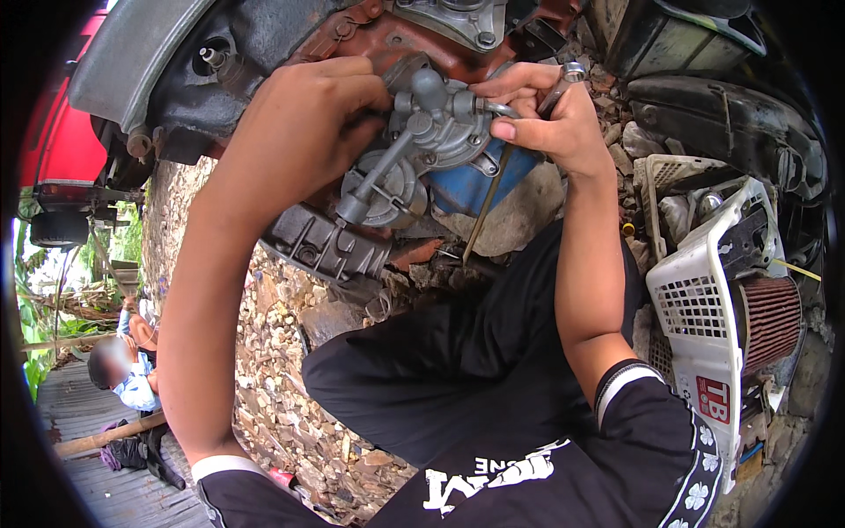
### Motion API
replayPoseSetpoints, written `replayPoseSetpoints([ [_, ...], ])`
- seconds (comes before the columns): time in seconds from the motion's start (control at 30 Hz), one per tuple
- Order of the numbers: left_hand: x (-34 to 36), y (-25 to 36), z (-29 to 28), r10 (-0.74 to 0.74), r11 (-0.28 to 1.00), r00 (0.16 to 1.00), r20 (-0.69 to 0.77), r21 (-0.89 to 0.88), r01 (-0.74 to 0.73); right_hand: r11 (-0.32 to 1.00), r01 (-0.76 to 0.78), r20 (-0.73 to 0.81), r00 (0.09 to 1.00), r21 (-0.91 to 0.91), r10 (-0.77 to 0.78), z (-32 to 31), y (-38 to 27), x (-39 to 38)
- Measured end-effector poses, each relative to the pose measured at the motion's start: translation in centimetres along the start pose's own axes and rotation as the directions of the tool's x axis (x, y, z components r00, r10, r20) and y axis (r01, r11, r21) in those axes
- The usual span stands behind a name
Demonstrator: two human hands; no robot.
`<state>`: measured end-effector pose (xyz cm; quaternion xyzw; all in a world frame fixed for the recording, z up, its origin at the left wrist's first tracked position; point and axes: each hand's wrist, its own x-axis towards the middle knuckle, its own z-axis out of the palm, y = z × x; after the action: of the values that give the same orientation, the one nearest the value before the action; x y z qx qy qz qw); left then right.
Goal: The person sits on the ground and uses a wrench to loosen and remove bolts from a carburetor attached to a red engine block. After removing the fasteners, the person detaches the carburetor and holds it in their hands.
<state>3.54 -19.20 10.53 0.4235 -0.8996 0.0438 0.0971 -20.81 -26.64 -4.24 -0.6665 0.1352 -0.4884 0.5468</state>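
Gravel [273, 387]: pleated filter [771, 322] in white basket [715, 352], wrench [556, 95] in right hand [568, 132].

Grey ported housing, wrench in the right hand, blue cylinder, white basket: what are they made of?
Grey ported housing: likely cast metal, perhaps aluminium; dull grey finish, rounded bosses.
Wrench: probably steel; bright, smooth ring end.
Blue cylinder: perhaps painted sheet metal; even blue skin, partly hidden, so not certain.
White basket: looks like moulded plastic; thin walls, regular lattice openings.
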Motion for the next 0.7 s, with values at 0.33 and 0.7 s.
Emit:
replayPoseSetpoints([
  [0.33, 0.4, 1.0, 0.2, -0.044, 0.999, 0.995, -0.09, -0.016, 0.043, 0.995, 0.08, 0.009, 0.997, 0.064, -0.081, 0.1, 0.0, 0.1],
  [0.7, 0.0, 0.7, -0.2, -0.089, 0.993, 0.996, -0.026, 0.073, 0.09, 0.99, 0.105, 0.008, 0.994, 0.092, -0.106, 0.2, -0.1, 0.2],
])
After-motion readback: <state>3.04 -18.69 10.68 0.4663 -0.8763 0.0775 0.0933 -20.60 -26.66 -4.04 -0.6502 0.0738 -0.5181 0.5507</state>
